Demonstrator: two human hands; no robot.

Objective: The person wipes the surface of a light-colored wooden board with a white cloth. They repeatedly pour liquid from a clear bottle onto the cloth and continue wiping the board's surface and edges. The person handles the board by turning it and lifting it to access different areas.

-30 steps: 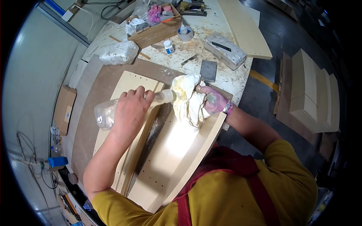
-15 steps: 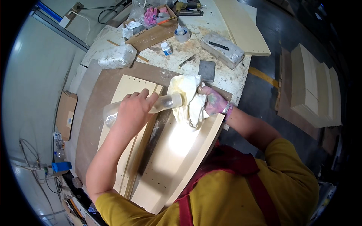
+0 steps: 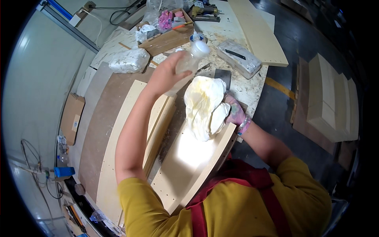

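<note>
My bare left hand is wrapped round a clear plastic bottle with a white cap, raised upright above the far part of the bench. In a pink patterned glove, my right hand grips a white cloth that has yellowish stains. The cloth hangs over the far end of a pale wooden panel piece with a raised side, brightly lit in its middle. To its left lies another pale drilled board with a stepped edge. My right fingers are partly hidden by the cloth.
Beyond my hands are a wrapped block with a black utility knife, a grey block, a white wrapped bundle and a wooden box of gloves. A nail gun lies farther back. Stacked panels stand at right.
My left hand has lifted the bottle away from the cloth, up and to the right, turning it from lying tilted to upright. The cloth has shifted slightly nearer and shows more of its stained face.
</note>
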